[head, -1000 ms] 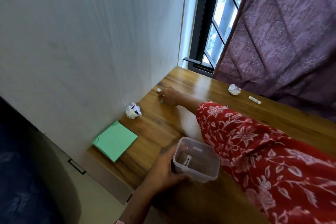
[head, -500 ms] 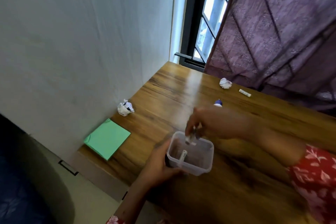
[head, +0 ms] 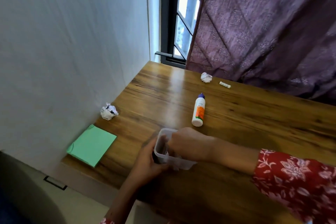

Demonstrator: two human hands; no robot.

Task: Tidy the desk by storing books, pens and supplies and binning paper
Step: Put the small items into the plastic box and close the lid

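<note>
Clear plastic container (head: 164, 158) on desk edge; glue bottle (head: 198, 111) lying beyond.

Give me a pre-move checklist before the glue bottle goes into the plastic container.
1. Plastic container steadied: ok, the left hand grips its near side.
2. Right hand free to reach: cannot tell, its fingers are down inside the container and hidden.
3. Glue bottle reachable: ok, it lies on its side on the desk just beyond the container.
4. Bottle capped: ok, the purple cap is on.
5. Room in the container: cannot tell, the right hand covers the contents.
6. Paper still to bin: not ok, crumpled paper by the wall and crumpled paper by the curtain remain.
</note>
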